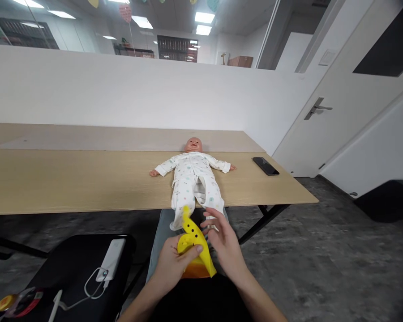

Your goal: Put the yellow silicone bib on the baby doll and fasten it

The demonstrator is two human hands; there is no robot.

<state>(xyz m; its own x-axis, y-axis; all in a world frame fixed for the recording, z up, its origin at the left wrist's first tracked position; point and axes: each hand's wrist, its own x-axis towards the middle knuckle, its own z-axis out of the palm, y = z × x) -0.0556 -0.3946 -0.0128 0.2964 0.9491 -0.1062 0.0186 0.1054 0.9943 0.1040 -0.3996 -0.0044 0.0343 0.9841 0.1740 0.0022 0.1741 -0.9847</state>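
Bib in hand: a yellow silicone baby bib [192, 237], its strap with a row of black snap holes pointing up and an orange catch pocket [195, 271] along its lower end, is held over the person's lap, just off the near edge of a light wood table [70, 179] and beside the feet of a baby doll [194, 145]. The left hand [174, 264] has a firm hold on it, thumb pressed across the yellow face and fingers behind. The right hand [223, 237] stands half open, fingers spread and curved at the bib's edge; whether they touch it cannot be told from this view. The doll lies on its back mid-table in a white patterned sleepsuit [195, 179], arms flung wide, head toward the far edge, legs running over the near edge. A black smartphone [265, 166] rests near the table's right edge. Below the near edge at left, a white power bank [110, 259] with its cable lies on a black seat [53, 264].
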